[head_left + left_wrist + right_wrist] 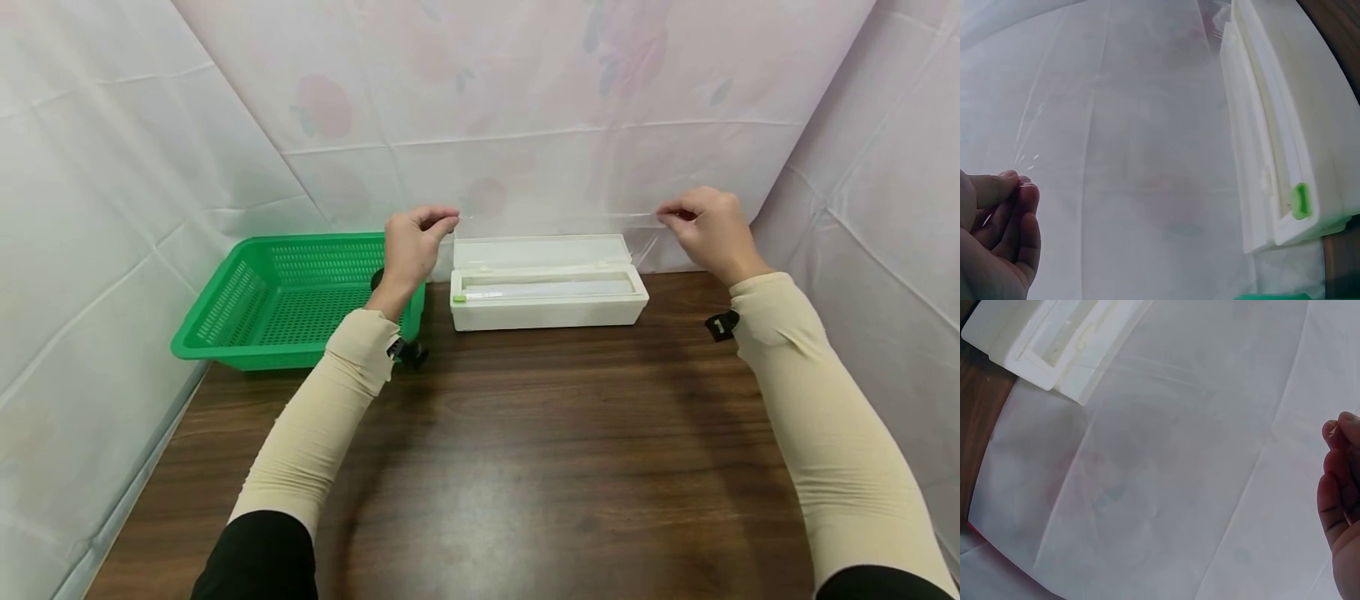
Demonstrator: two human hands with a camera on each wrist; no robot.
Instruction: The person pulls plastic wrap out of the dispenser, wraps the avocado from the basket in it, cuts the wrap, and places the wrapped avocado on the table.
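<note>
A thin, clear sheet of cling film (1038, 115) is stretched between both hands, above and behind a white cling film dispenser (547, 314). My left hand (412, 250) pinches one corner between thumb and fingertips, close to the box's left end. On the other side my right hand (711, 233) pinches the opposite corner, past the box's right end. The dispenser's lid (540, 250) is tipped back, showing a long slot with a pale roll inside. A small green slider (1301, 200) sits at the slot's left end. Shiny creases run from the left fingertips in the left wrist view.
A green perforated basket (255, 357) stands left of the dispenser, partly behind the left forearm. Both rest on a dark wooden table (525, 433). White printed sheeting (487, 100) hangs behind and at both sides.
</note>
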